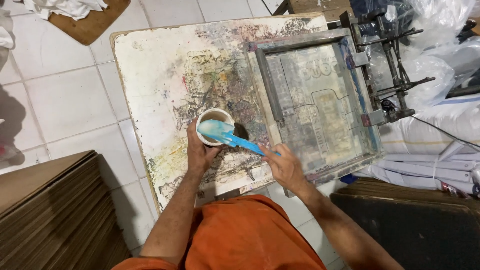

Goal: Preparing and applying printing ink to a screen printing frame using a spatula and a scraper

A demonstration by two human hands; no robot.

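Note:
My left hand (200,150) grips a small white cup (214,118) that stands on the paint-stained white table (150,70). My right hand (285,165) holds the handle of a blue spatula (225,134), whose broad blade, smeared with pale ink, lies across the cup's rim. A metal-framed printing screen (320,100) lies flat on the table just right of the cup, clamped at its far side.
A metal clamp and hinge stand (390,65) holds the screen at the right. Stacked brown cardboard sheets (55,210) sit at lower left, dark boards (415,225) at lower right. Plastic bags (435,55) and folded white cloth (435,150) lie to the right. White rags (65,7) rest on a board at top left.

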